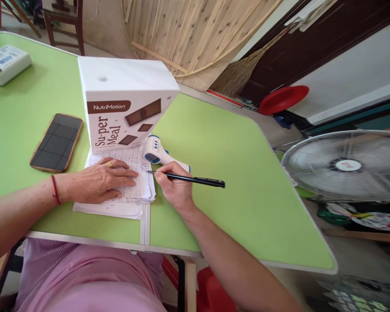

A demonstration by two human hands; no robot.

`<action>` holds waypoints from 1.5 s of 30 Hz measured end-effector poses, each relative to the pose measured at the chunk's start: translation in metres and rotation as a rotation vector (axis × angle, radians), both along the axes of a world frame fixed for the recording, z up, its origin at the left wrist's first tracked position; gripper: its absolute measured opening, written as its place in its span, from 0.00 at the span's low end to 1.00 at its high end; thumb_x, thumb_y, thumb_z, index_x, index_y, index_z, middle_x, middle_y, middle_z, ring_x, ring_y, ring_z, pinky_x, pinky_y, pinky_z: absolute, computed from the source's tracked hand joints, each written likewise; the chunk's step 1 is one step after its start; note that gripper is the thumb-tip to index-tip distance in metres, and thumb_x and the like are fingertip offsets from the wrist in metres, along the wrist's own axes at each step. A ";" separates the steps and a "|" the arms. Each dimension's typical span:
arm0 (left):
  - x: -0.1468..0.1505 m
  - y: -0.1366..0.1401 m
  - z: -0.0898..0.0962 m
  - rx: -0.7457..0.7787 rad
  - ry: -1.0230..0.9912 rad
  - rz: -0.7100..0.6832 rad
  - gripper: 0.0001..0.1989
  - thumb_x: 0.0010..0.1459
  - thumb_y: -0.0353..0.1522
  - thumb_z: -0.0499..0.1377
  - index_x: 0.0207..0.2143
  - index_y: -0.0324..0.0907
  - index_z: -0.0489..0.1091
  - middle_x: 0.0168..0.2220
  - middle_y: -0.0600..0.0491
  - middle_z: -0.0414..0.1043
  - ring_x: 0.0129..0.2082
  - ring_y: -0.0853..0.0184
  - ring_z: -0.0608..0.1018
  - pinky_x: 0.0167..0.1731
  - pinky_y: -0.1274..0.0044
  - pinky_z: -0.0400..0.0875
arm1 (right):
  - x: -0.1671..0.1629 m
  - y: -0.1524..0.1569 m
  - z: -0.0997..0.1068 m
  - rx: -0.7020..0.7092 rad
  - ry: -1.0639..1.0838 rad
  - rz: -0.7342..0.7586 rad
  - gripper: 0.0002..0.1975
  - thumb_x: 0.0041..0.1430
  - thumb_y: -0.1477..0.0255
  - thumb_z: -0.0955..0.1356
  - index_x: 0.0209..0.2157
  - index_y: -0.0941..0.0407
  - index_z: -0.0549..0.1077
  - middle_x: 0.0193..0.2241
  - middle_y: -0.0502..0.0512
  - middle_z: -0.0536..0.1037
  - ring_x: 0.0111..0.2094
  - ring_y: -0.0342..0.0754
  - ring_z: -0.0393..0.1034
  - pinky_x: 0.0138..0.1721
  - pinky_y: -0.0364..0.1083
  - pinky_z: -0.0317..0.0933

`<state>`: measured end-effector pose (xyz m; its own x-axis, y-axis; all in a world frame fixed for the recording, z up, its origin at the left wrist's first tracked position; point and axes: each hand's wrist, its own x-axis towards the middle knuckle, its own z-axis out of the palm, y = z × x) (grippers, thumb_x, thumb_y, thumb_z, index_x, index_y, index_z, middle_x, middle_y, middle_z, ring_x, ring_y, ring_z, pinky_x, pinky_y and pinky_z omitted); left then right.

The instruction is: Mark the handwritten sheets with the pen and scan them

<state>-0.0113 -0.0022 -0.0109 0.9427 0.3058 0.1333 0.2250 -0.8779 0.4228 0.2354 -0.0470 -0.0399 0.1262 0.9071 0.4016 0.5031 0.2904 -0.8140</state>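
Right hand is gripping a black pen, tip at handwritten papers.

Left hand is resting open and flat on them; a white box is standing at their far edge.

white box: "nutrimotion" on brown band, "su-per meal" beneath

This looks like somebody's home to me: wooden chair at the frame's upper left, straw broom and red basin toward the upper right, caged fan beside the green surface.
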 end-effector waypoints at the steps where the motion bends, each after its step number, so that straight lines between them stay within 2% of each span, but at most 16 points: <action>1: 0.000 0.000 0.000 -0.001 0.003 0.000 0.18 0.68 0.30 0.52 0.59 0.43 0.68 0.65 0.47 0.65 0.62 0.50 0.67 0.60 0.58 0.59 | 0.000 0.000 0.000 0.002 -0.001 0.000 0.06 0.50 0.70 0.67 0.22 0.52 0.67 0.15 0.44 0.70 0.17 0.41 0.59 0.20 0.42 0.56; 6: 0.001 0.000 0.001 0.009 0.011 -0.003 0.18 0.68 0.30 0.52 0.58 0.42 0.68 0.65 0.47 0.65 0.62 0.50 0.67 0.60 0.58 0.59 | -0.001 0.001 0.000 0.033 -0.002 0.003 0.06 0.50 0.70 0.67 0.22 0.53 0.67 0.15 0.44 0.70 0.17 0.41 0.60 0.20 0.42 0.56; 21: 0.001 0.000 0.001 0.012 0.006 -0.007 0.18 0.68 0.30 0.52 0.59 0.42 0.68 0.65 0.46 0.65 0.61 0.50 0.67 0.59 0.57 0.60 | -0.001 0.001 0.002 0.003 -0.036 -0.005 0.07 0.51 0.70 0.67 0.21 0.52 0.67 0.15 0.44 0.70 0.16 0.41 0.60 0.20 0.42 0.56; 36: 0.000 0.000 0.002 0.009 0.011 -0.003 0.18 0.68 0.30 0.52 0.59 0.42 0.68 0.65 0.46 0.65 0.62 0.50 0.67 0.59 0.57 0.60 | 0.000 0.000 0.004 0.002 0.024 -0.010 0.05 0.50 0.70 0.67 0.23 0.53 0.68 0.16 0.44 0.70 0.16 0.41 0.61 0.18 0.42 0.57; 41: 0.000 0.000 0.001 0.011 0.006 -0.014 0.18 0.68 0.30 0.52 0.58 0.41 0.68 0.64 0.46 0.65 0.62 0.50 0.67 0.59 0.56 0.60 | 0.006 -0.005 0.010 0.106 -0.034 -0.080 0.01 0.51 0.73 0.69 0.29 0.53 0.73 0.20 0.45 0.73 0.20 0.42 0.66 0.22 0.43 0.63; 45: 0.000 0.001 0.001 0.021 0.007 -0.009 0.17 0.68 0.30 0.53 0.58 0.40 0.68 0.64 0.44 0.65 0.62 0.49 0.67 0.58 0.55 0.62 | 0.014 -0.010 0.020 0.291 -0.191 -0.016 0.03 0.59 0.73 0.69 0.35 0.52 0.75 0.30 0.51 0.77 0.31 0.47 0.74 0.33 0.48 0.71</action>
